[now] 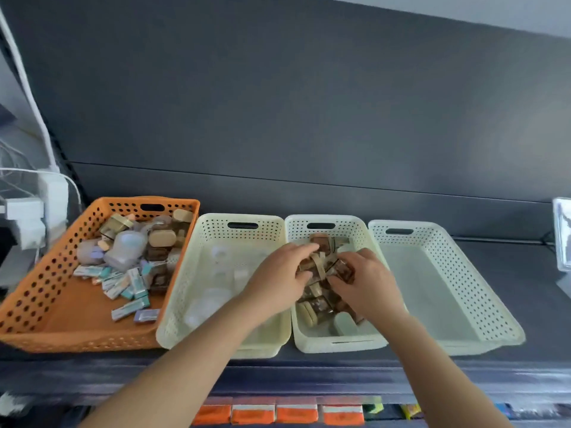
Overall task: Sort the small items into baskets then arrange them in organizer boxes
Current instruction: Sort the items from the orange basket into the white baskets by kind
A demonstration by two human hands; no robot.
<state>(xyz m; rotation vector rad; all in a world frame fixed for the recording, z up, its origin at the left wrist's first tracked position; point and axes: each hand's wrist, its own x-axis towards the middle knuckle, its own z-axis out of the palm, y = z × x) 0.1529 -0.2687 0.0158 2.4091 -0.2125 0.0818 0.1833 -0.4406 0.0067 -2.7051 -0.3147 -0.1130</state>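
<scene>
An orange basket [37, 304] at the left holds mixed small items: brown jars, pale bottles and teal-and-white boxes [129, 282]. Three cream baskets stand to its right. The first cream basket [182, 291] holds clear round containers. The middle cream basket [336, 344] holds several small brown jars [318, 307]. The right cream basket [482, 291] has nothing in it. Both hands reach into the middle basket. My left hand [278, 279] grips brown jars at the pile's top. My right hand [364, 282] is closed on a brown jar [344, 270].
All baskets sit on a dark shelf against a dark grey wall. White plugs and cables [34, 211] hang at the far left. A clear stand [562, 233] is at the right edge. Orange packets [278, 413] line a lower shelf.
</scene>
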